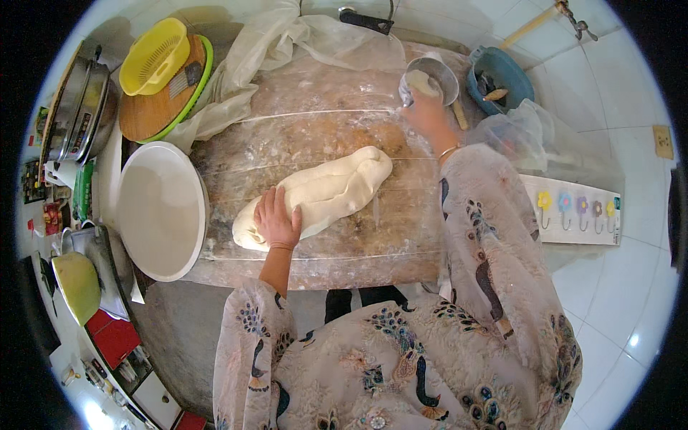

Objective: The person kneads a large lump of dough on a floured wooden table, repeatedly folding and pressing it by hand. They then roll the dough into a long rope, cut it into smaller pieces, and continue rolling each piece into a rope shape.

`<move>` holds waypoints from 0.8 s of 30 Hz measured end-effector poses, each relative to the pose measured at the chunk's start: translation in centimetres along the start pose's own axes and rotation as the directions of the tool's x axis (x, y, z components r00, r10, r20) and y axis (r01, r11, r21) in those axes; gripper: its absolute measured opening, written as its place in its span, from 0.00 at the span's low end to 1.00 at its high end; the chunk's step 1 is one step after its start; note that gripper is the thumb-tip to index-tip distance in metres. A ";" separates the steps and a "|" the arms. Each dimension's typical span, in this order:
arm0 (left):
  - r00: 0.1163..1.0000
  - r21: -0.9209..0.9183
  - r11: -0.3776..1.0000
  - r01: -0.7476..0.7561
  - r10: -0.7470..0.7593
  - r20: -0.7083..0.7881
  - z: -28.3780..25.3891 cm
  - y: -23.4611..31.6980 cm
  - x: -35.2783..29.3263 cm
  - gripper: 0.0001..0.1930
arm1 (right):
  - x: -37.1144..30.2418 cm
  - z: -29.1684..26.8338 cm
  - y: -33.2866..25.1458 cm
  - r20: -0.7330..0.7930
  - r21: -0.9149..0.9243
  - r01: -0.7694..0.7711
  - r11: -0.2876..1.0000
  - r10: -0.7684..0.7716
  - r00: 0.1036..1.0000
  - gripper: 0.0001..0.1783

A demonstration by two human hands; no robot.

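Your left hand [276, 218] rests flat and open on the dough [319, 193]. Your right hand [423, 107] is closed on the metal bowl [430, 77]; tip it carelessly and flour could spill off the desk [344, 251].

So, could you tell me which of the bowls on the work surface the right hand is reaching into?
The right hand is at the small metal bowl holding flour, at the far edge of the board. The large white basin and the blue bowl are untouched.

Matt, smooth dough [322, 195] on a floury wooden board [322, 129].
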State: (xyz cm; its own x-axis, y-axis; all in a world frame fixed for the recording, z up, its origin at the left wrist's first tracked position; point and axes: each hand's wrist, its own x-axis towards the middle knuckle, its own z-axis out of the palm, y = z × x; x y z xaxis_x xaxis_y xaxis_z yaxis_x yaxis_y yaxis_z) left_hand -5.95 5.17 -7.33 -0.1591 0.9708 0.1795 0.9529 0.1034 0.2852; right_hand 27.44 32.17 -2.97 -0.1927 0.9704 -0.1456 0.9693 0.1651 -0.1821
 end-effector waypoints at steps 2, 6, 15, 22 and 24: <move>1.000 0.001 1.000 0.017 -0.017 -0.009 0.2 -0.6 -0.4 0.32 | -2.2 2.6 -1.6 -0.031 -0.088 -0.028 0.996 0.025 0.999 0.36; 1.000 -0.028 1.000 0.006 -0.006 -0.019 0.5 -0.1 0.3 0.32 | -4.1 5.1 -0.3 -0.277 -0.094 0.167 0.981 -0.187 0.943 0.34; 0.999 -0.037 0.999 0.006 -0.007 -0.032 0.6 -0.4 0.2 0.32 | 3.4 -0.8 1.8 0.145 0.463 -0.008 0.886 -0.067 0.987 0.29; 0.999 -0.064 0.998 -0.009 0.007 -0.035 0.4 0.0 0.5 0.32 | 11.9 6.3 4.8 0.247 0.041 0.167 0.985 -0.172 0.954 0.23; 0.999 -0.056 0.998 -0.004 0.001 -0.050 0.4 0.2 0.7 0.32 | 11.5 7.9 4.4 0.042 0.184 0.163 0.969 -0.174 0.984 0.16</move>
State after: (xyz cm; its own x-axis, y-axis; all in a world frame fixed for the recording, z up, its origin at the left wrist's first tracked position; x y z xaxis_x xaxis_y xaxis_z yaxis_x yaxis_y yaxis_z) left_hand -5.76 5.97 -7.55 -0.1707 0.9588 0.2271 0.9375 0.0871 0.3369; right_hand 28.28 42.67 -13.11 -0.3643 0.9188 -0.1521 0.8799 0.2860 -0.3795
